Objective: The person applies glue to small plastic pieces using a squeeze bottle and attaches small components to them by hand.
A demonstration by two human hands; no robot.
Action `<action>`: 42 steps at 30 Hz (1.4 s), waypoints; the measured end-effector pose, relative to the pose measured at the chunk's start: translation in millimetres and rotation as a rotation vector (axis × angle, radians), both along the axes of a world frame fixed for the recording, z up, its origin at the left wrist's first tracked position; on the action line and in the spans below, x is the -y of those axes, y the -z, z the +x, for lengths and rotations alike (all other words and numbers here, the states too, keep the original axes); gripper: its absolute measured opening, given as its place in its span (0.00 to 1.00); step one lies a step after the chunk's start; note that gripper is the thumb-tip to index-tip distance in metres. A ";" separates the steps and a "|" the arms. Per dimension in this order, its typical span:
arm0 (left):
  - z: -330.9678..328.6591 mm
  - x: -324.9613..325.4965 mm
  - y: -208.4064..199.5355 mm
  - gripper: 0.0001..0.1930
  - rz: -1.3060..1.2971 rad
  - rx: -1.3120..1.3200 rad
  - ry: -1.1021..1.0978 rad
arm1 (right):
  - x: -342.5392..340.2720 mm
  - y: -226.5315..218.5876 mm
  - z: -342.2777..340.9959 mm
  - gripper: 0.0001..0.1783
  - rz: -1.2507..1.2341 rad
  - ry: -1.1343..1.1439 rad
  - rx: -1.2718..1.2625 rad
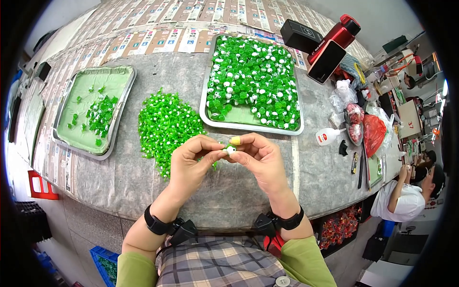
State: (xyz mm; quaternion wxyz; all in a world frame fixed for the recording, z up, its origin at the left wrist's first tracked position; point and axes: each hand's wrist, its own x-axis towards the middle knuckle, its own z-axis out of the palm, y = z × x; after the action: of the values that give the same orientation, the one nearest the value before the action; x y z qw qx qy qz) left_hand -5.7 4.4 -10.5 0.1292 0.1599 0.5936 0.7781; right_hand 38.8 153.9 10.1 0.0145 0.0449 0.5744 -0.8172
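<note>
My left hand (192, 161) and my right hand (264, 161) meet just in front of the big tray, both closed in a pinch. Between their fingertips is a small green plastic piece with a white eye-like ball (231, 149), partly covered by the fingers. A yellow wrap covers one right fingertip. Beyond my left hand spreads a loose pile of small bright green pieces with white spots (167, 119). Past my hands stands a metal tray (256, 129) heaped with green pieces bearing white eye-like balls (253, 76).
At the left, another metal tray (71, 128) with a green lining holds a smaller cluster. To the right are a white squeeze bottle (328, 136), a phone (327, 61), a red flask (342, 31), a black box (301, 36) and a red bag (375, 134). A person (406, 196) sits at far right.
</note>
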 end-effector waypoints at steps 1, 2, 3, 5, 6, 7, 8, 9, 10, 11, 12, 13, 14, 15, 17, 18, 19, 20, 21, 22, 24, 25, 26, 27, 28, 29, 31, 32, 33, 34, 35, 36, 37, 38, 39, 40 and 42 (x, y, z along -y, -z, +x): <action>-0.7 0.0 1.6 0.04 -0.059 -0.085 -0.019 | -1.1 -1.1 -0.7 0.11 -0.041 -0.018 0.039; -0.8 0.0 1.8 0.05 -0.118 -0.171 -0.038 | -3.2 -1.4 -0.7 0.11 -0.041 -0.015 0.037; -1.8 1.0 -0.2 0.05 -0.117 -0.172 -0.035 | -5.9 -0.9 -0.6 0.12 -0.029 -0.058 0.048; -4.6 3.5 -5.5 0.06 -0.285 -0.474 -0.022 | -9.3 1.2 -0.4 0.12 -0.017 -0.100 0.057; -4.5 3.1 -6.1 0.06 -0.284 -0.475 -0.021 | -10.3 2.8 -0.4 0.13 -0.021 -0.117 0.062; -4.1 2.5 -6.4 0.06 -0.302 -0.510 -0.032 | -10.9 3.8 -0.5 0.13 -0.025 -0.135 0.067; -3.6 2.2 -6.6 0.06 -0.320 -0.544 -0.046 | -10.9 3.8 -0.9 0.13 -0.025 -0.136 0.067; -3.6 1.9 -6.7 0.06 -0.319 -0.544 -0.047 | -10.7 3.7 -1.7 0.13 -0.022 -0.141 0.076; -4.2 1.6 -6.7 0.07 -0.347 -0.567 -0.060 | -10.4 3.9 -2.5 0.12 -0.020 -0.146 0.084; -4.1 1.6 -7.4 0.07 -0.374 -0.591 -0.074 | -9.8 4.2 -3.0 0.12 -0.019 -0.148 0.085; -3.9 1.9 -7.8 0.07 -0.374 -0.590 -0.076 | -9.0 5.6 -3.7 0.12 -0.031 -0.139 0.089; -3.7 2.4 -7.9 0.07 -0.396 -0.572 -0.081 | -8.3 7.2 -4.6 0.12 -0.043 -0.131 0.093; -3.8 3.4 -7.9 0.06 -0.417 -0.556 -0.086 | -7.6 9.2 -6.0 0.12 -0.041 -0.134 0.092; -4.4 4.2 -6.3 0.06 -0.416 -0.556 -0.091 | -7.0 11.3 -7.8 0.12 -0.027 -0.109 0.093; -8.0 4.6 -1.8 0.05 -0.382 -0.383 -0.074 | -4.0 12.7 -10.1 0.13 -0.009 -0.092 0.093; -11.4 6.9 -2.2 0.05 -0.381 -0.383 -0.082 | -2.0 13.3 -11.5 0.11 -0.025 -0.058 0.066; -16.7 12.2 -3.1 0.04 -0.342 -0.260 -0.160 | -0.8 14.0 -12.8 0.10 -0.042 -0.025 0.039; -22.1 16.5 -5.9 0.04 -0.298 -0.137 -0.230 | -4.0 14.2 -12.1 0.10 -0.038 -0.024 0.038; -31.1 27.0 -9.7 0.03 -0.291 -0.154 -0.318 | -7.2 15.7 -11.6 0.09 0.317 0.009 -0.003; -41.6 41.1 -13.8 0.03 -0.283 -0.171 -0.405 | -9.7 17.4 -10.9 0.08 0.671 0.043 -0.044; -58.8 75.4 -22.4 0.06 -0.438 -0.226 -0.634 | -7.2 20.8 -10.6 0.08 0.847 0.009 -0.052; -67.5 91.7 -23.3 0.08 -0.453 -0.283 -0.739 | -3.8 23.3 -11.4 0.09 0.955 -0.045 -0.106; -71.8 99.6 -26.3 0.10 -0.465 -0.339 -0.839 | -1.0 26.0 -11.5 0.09 1.063 -0.097 -0.158; -72.6 101.1 -27.3 0.10 -0.466 -0.341 -0.841 | 1.2 29.0 -12.0 0.09 1.107 -0.102 -0.165; -72.8 100.7 -29.8 0.11 -0.501 -0.390 -0.897 | 2.1 28.0 -12.5 0.09 1.106 -0.100 -0.166; -72.1 99.3 -31.1 0.12 -0.538 -0.438 -0.954 | 2.7 27.0 -12.7 0.09 1.180 -0.115 -0.165; -65.0 83.7 -27.0 0.11 -0.353 -0.367 -0.779 | 2.1 26.7 -13.2 0.09 1.257 -0.128 -0.163; -59.1 71.9 -25.3 0.11 -0.169 -0.295 -0.600 | -1.0 26.2 -12.4 0.09 1.275 -0.116 -0.166; -52.3 61.7 -22.7 0.11 -0.173 -0.221 -0.460 | -3.4 26.9 -12.2 0.09 1.291 -0.108 -0.170; -44.6 51.2 -19.9 0.10 -0.175 -0.146 -0.318 | -6.1 23.7 -11.0 0.09 1.293 -0.109 -0.171; -36.7 41.4 -16.5 0.09 -0.219 -0.075 -0.198 | -8.8 16.9 -9.2 0.09 1.103 -0.039 -0.165; -28.6 33.2 -13.7 0.08 -0.263 -0.003 -0.083 | -9.8 10.2 -8.2 0.09 0.912 0.025 -0.161; -21.0 24.8 -11.6 0.09 -0.285 0.031 -0.002 | -9.9 5.2 -7.7 0.09 0.811 0.055 -0.231; -15.4 17.5 -10.4 0.09 -0.306 0.064 0.085 | -9.8 2.5 -6.9 0.09 0.812 0.057 -0.232; -13.0 12.8 -9.0 0.11 -0.196 0.161 0.174 | -9.9 0.7 -6.1 0.09 0.739 0.079 -0.290; -10.9 9.2 -8.3 0.12 -0.087 0.258 0.262 | -9.7 -1.1 -4.9 0.09 0.665 0.101 -0.348; -7.4 4.6 -7.0 0.14 -0.006 0.348 0.314 | -6.7 -3.7 -2.5 0.08 0.686 0.112 -0.350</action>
State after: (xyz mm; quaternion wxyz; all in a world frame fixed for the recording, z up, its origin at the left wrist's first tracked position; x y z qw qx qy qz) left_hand -13.1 -0.2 -3.5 0.3495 0.1131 0.5326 0.7625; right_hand 36.3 160.6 13.8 -0.1443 -0.0616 0.8047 -0.5726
